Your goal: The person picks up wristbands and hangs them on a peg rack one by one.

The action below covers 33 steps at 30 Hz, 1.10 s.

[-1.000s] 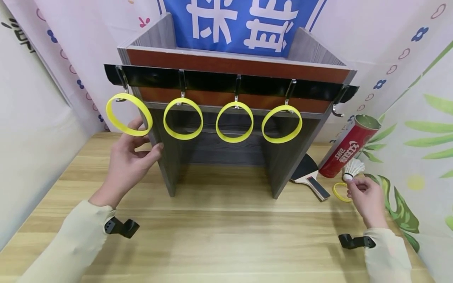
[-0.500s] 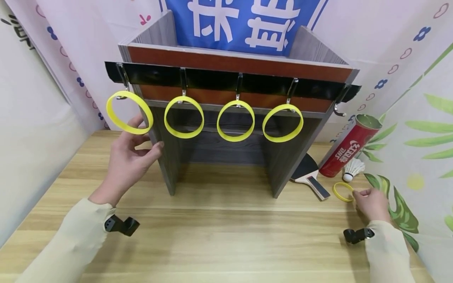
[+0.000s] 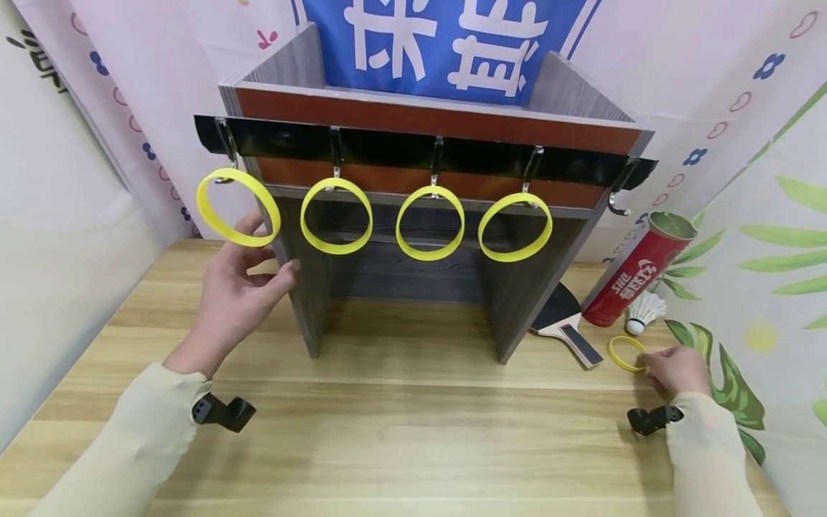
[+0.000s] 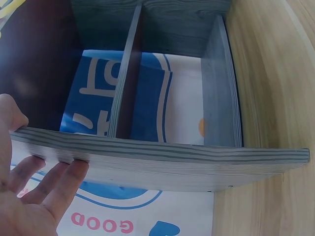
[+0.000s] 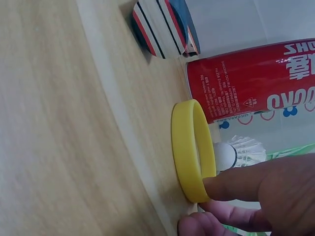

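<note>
My left hand (image 3: pixel 235 294) holds the edge of the grey wooden stand's (image 4: pixel 187 157) left side panel, thumb on one face and fingers on the other. At the far right, my right hand (image 3: pixel 678 368) pinches the near edge of a yellow wristband (image 5: pixel 184 147) lying on the table. Behind that band lies a white shuttlecock (image 3: pixel 645 313), its cork towards the hand. Several more yellow wristbands (image 3: pixel 337 216) hang from hooks on the black strip (image 3: pixel 388 147) across the stand's front. The rightmost hook (image 3: pixel 617 201) carries none.
A red shuttlecock tube (image 3: pixel 636 269) stands open-topped at the back right, beside the shuttlecock. Left of it lies a table tennis bat (image 3: pixel 563 323), partly hidden by the stand. Printed curtains (image 3: pixel 730 143) border the wooden table (image 3: pixel 400 438).
My right hand lets go of the shuttlecock, which now lies by the tube, and moves down and nearer to the loose wristband's edge. My left hand stays on the panel.
</note>
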Each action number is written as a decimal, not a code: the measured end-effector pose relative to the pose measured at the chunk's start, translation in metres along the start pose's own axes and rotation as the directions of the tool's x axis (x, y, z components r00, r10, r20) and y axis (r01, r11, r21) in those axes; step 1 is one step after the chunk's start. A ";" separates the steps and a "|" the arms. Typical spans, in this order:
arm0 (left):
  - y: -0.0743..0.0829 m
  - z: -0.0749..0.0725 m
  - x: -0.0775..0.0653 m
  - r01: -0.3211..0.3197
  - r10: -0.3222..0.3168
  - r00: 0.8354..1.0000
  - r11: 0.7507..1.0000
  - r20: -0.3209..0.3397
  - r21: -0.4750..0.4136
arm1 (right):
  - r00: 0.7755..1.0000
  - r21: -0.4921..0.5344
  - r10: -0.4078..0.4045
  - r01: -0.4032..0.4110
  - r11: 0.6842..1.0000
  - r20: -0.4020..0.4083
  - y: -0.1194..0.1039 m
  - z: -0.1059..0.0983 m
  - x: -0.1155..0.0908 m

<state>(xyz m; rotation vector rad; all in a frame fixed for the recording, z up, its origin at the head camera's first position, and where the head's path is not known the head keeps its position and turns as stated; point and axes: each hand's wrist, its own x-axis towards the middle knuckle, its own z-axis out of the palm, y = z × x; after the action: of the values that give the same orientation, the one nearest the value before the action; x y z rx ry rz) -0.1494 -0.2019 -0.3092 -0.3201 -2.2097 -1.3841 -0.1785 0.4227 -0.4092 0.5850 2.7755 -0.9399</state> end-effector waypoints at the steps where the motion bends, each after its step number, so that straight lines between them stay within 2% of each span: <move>1: 0.000 0.000 0.000 0.001 -0.001 1.000 1.000 -0.001 0.002 | 1.000 0.004 -0.002 0.002 1.000 -0.003 0.000 0.000 0.001; 6: 0.000 -0.001 -0.001 -0.003 0.003 1.000 1.000 -0.008 -0.002 | 1.000 0.046 0.010 -0.008 0.999 -0.023 0.004 0.000 0.003; 9: -0.001 -0.001 0.000 -0.009 0.008 1.000 1.000 -0.012 -0.003 | 1.000 0.150 0.015 -0.014 0.989 -0.010 0.008 0.001 0.004; 11: -0.001 -0.001 0.000 -0.009 0.009 1.000 1.000 -0.011 0.000 | 1.000 0.255 0.011 -0.014 0.967 0.013 0.011 0.002 0.004; 14: -0.001 -0.001 0.000 -0.006 0.006 1.000 1.000 -0.007 -0.001 | 0.998 0.422 0.007 -0.030 0.906 0.057 0.016 0.001 0.002; 17: -0.001 0.000 0.000 -0.005 0.005 1.000 1.000 -0.005 -0.001 | 0.996 0.516 0.015 -0.060 0.855 0.092 0.019 -0.001 0.000; 20: -0.001 0.000 0.000 -0.009 0.009 1.000 1.000 -0.007 0.000 | 0.992 0.564 0.010 -0.078 0.822 0.124 0.020 -0.004 -0.002; 27: -0.002 0.001 0.000 -0.018 0.018 1.000 1.000 -0.005 0.000 | 0.988 0.592 -0.035 -0.061 0.804 0.149 0.024 -0.007 -0.004; 33: -0.001 0.001 -0.001 -0.026 0.026 1.000 1.000 -0.003 0.012 | 0.981 0.647 -0.097 -0.035 0.762 0.167 0.026 -0.005 -0.003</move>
<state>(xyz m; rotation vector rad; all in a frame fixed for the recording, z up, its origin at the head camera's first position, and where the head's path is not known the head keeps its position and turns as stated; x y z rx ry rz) -0.1497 -0.2019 -0.3106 -0.3411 -2.2027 -1.3556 -0.1653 0.4441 -0.4192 0.4860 2.2407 -1.8823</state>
